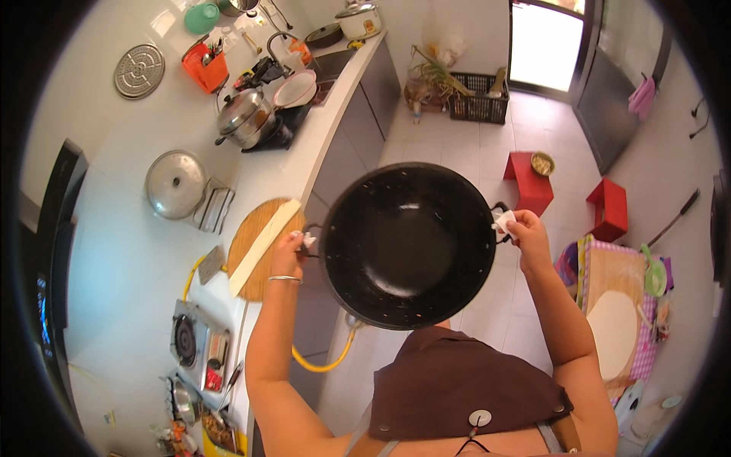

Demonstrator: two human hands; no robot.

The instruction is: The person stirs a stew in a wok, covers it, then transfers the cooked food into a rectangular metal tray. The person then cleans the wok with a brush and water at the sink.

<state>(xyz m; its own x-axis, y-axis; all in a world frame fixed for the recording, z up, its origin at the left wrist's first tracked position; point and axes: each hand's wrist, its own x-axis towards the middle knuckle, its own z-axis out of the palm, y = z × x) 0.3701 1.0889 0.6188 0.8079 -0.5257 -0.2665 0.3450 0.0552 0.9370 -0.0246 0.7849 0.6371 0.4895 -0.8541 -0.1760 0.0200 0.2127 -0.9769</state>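
Observation:
A large black wok [408,243] hangs in the air in front of my body, its dark inside facing up with a few small specks on it. My left hand [290,254] grips the loop handle on its left side, with a piece of white tissue or cloth between. On the opposite side my right hand [525,234] pinches the other handle through a folded white tissue [504,221]. Just beyond my left hand, a round wooden board [251,234] on the counter carries a long pale strip [265,248], possibly dough.
Along the left runs a white counter [285,171] with a steel pot [245,117], a sink [334,65] and a portable gas stove [200,343]. A yellow hose [322,368] loops below its edge. Red stools [528,183] stand on the floor; rolled dough [612,334] lies on a table at right.

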